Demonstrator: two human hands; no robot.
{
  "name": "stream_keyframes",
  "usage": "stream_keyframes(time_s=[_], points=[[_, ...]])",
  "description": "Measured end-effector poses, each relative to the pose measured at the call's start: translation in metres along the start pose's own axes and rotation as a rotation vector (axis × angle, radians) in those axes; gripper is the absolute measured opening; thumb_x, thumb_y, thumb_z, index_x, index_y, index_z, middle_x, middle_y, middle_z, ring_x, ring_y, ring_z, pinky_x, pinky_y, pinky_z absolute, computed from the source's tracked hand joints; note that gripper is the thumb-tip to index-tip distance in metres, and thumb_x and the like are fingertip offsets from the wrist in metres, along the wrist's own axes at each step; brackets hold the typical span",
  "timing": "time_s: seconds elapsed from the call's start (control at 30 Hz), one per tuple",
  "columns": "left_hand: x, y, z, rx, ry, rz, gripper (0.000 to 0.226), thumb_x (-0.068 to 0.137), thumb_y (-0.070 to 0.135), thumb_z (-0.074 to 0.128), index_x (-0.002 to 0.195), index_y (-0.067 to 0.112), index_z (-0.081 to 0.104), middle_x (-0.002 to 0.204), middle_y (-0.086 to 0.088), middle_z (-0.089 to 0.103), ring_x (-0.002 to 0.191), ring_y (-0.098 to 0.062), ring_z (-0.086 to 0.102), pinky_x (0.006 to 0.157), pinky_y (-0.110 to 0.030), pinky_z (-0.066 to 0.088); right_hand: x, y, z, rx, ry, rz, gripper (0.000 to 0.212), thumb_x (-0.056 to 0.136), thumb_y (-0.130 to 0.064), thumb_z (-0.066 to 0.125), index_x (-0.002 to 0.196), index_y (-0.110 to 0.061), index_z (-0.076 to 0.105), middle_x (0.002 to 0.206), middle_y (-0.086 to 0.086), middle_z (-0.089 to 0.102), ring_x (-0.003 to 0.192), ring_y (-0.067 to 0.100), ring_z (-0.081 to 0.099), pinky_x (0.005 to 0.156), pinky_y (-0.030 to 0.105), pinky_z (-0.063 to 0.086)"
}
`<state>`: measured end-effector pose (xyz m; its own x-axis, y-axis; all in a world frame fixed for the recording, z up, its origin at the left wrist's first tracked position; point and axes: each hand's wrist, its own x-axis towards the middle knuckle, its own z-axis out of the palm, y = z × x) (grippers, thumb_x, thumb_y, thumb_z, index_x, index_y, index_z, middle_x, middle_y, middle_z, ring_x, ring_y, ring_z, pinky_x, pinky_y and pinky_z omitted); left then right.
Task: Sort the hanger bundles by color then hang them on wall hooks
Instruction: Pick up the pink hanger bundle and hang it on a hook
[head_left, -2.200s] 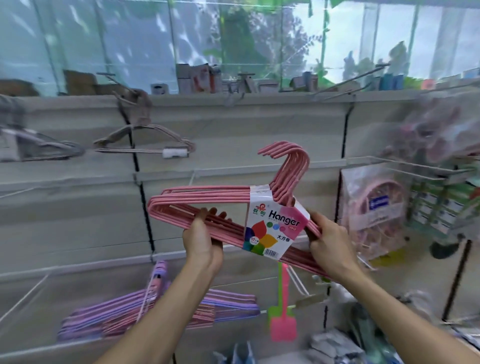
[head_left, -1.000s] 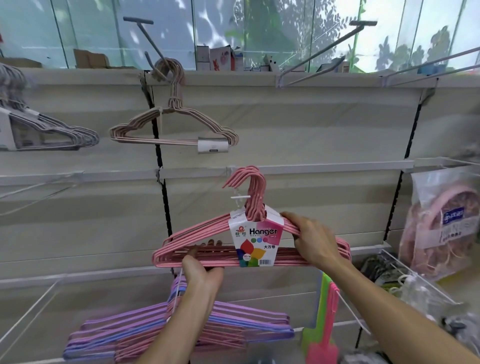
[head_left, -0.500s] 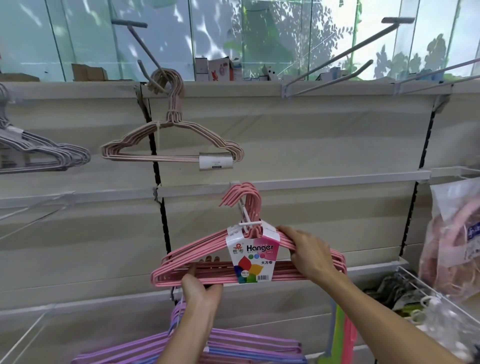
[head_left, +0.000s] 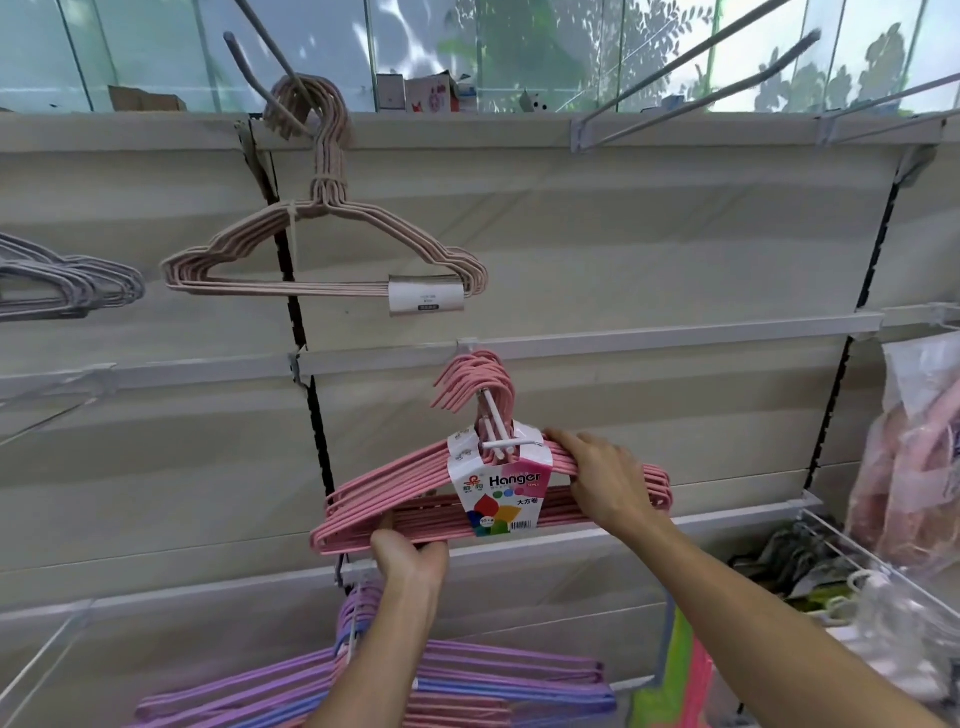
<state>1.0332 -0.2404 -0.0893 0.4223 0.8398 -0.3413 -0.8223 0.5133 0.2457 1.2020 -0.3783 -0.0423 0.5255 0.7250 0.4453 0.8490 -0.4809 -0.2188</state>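
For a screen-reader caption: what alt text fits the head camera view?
Two hands hold a pink hanger bundle with its hooks over a white wall hook: left hand grips the bottom bars, right hand the shoulder. A beige hanger bundle hangs above, purple hangers below.

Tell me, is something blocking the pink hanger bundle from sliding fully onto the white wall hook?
Nothing visible does. The pink hanger bundle already has its hooks over the white wall hook, whose prong behind them looks bare. The left hand and right hand grip the bundle.
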Motion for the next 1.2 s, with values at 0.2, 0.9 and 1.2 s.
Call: stream_keyframes(time_s=[0.2, 0.9, 1.2], points=[[0.011, 0.006, -0.005, 0.126, -0.026, 0.062, 0.027, 0.099, 0.006, 0.042, 0.103, 0.016, 0.067, 0.103, -0.006, 0.069, 0.097, -0.022, 0.065, 0.102, -0.04, 0.049, 0.002, -0.002, 0.008, 0.017, -0.049, -0.021, 0.068, 0.091, -0.008, 0.047, 0.152, -0.035, 0.034, 0.14, 0.0, 0.057, 0.122, 0.026, 0.056, 0.1, 0.039, 0.041], [-0.04, 0.015, -0.029, 0.332, -0.045, -0.121, 0.027, 0.097, 0.019, 0.057, 0.123, 0.013, 0.061, 0.124, -0.014, 0.066, 0.119, -0.027, 0.061, 0.106, -0.043, 0.046, -0.045, 0.016, -0.035, 0.072, -0.143, 0.033, 0.064, 0.09, -0.023, 0.06, 0.15, -0.019, 0.036, 0.148, 0.007, 0.045, 0.132, 0.034, 0.045, 0.109, 0.047, 0.037], [-0.108, -0.006, -0.044, 0.611, -0.024, -0.282, 0.02, 0.102, 0.023, 0.049, 0.112, 0.007, 0.056, 0.1, -0.006, 0.06, 0.09, -0.025, 0.059, 0.1, -0.039, 0.046, -0.116, 0.041, -0.097, 0.024, -0.02, -0.009, 0.041, 0.096, -0.036, 0.055, 0.135, -0.023, 0.053, 0.131, 0.003, 0.059, 0.118, 0.032, 0.056, 0.096, 0.042, 0.044]])
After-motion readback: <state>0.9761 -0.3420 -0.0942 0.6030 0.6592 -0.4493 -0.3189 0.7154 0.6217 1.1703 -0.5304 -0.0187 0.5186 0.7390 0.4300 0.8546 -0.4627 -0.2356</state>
